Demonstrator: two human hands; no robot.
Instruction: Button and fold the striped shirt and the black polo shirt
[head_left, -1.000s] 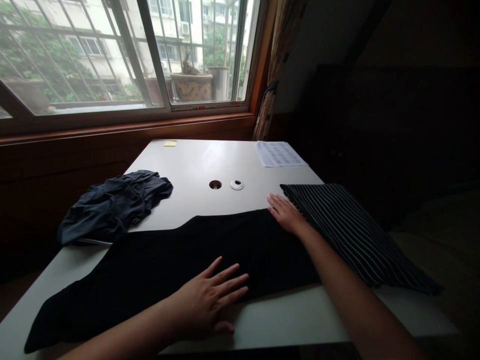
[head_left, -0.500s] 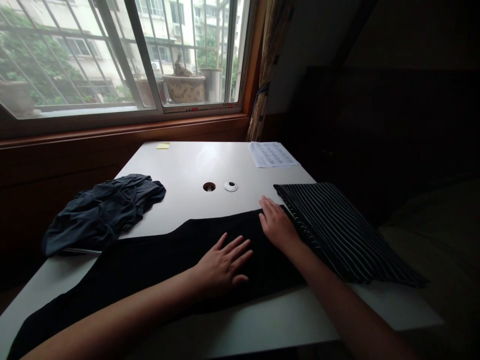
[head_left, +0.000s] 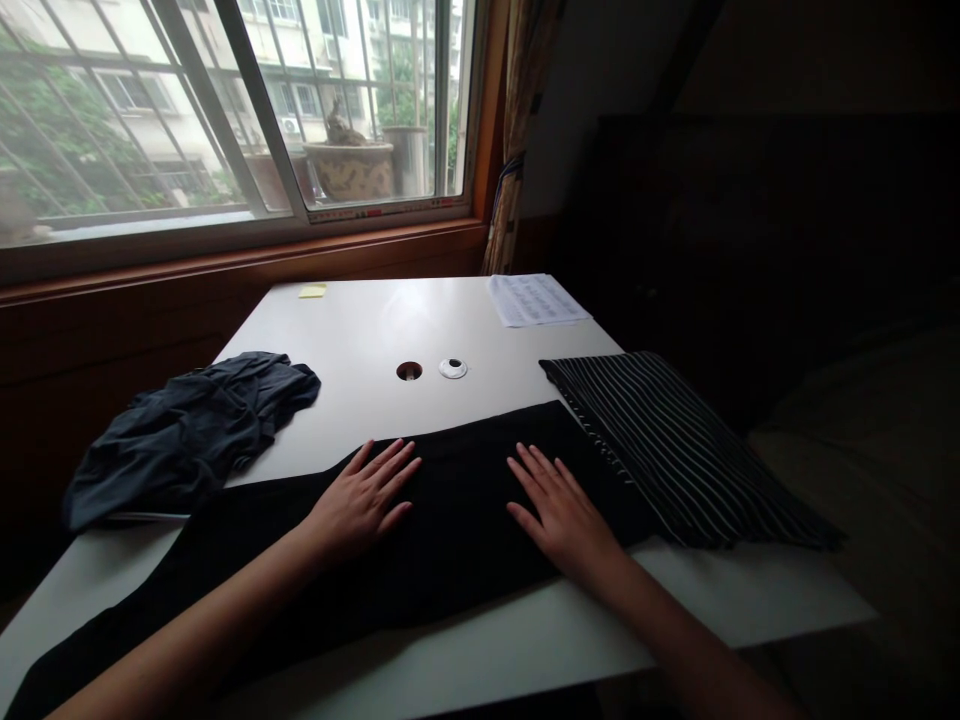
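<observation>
A long black garment [head_left: 457,520], which looks like a pair of trousers laid flat, stretches across the white table [head_left: 360,330]. My left hand [head_left: 364,497] lies palm down on its middle, with the fingers stretched out. Farther right, my right hand [head_left: 555,510] also rests flat on the black cloth, fingers spread. Neither hand grips anything. Beside the garment's right end is a dark striped cloth [head_left: 675,440], lying flat. Part of the black garment is hidden under my left forearm.
A crumpled dark blue-grey garment [head_left: 195,430] lies at the table's left edge. Behind the black cloth are a round hole [head_left: 409,371] and its white cover [head_left: 453,369]. Printed sheets [head_left: 536,300] and a yellow sticky note [head_left: 313,291] lie near the far edge, below a barred window [head_left: 300,180].
My left hand has slid left along the black garment. My right hand has come nearer to me, away from the garment's far right corner. The view has shifted slightly.
</observation>
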